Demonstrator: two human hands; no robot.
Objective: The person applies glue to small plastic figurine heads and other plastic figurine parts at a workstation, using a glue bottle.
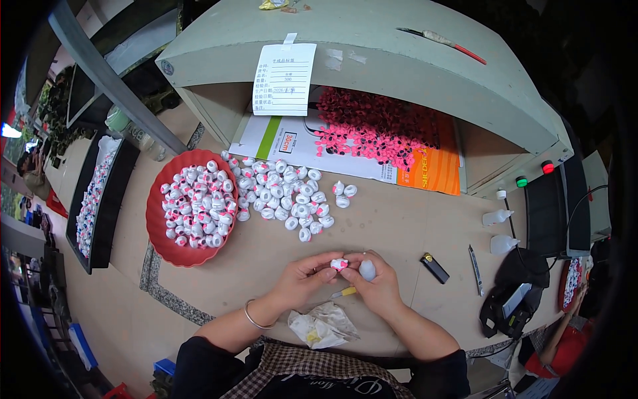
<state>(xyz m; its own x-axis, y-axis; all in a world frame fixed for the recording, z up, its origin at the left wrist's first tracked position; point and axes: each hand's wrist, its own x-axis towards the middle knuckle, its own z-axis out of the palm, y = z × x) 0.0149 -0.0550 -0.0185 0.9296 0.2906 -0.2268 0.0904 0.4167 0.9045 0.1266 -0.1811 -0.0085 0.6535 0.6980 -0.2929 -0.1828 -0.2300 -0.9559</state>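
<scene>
Counter: a beige flat counter [399,219] is seen carrying everything; a grey-green hooded cabinet [372,46] is set over its 12 o'clock end.
Black tray: a long black tray [116,199] filled with small white pieces is laid at the 9 o'clock edge.
Red dish: a round red plastic dish [159,233] is placed at 10 o'clock, heaped with small white and pink toy heads.
Loose heap: a loose pile of small white toy heads [286,193] is spread just beside the dish, toward 11 o'clock from the hands.
Pink pile: a mound of tiny pink and black parts [379,126] is kept under the cabinet at 12 o'clock, on orange and white printed sheets.
Crumpled wrapper: a crumpled whitish plastic wrapper [324,326] is lying at 6 o'clock, between the forearms.
Left hand: the left hand [307,276] is held at centre, its fingers [327,261] pinched on a small white toy head with pink patches [339,264].
Right hand: the right hand [377,282] is touching the left one, its fingers closed around a small pale blue-white bottle [367,269]; a yellow-tipped stick [344,292] shows just beneath.
Black lighter: a small black lighter [434,267] is lying at 3 o'clock, near the right hand.
</scene>
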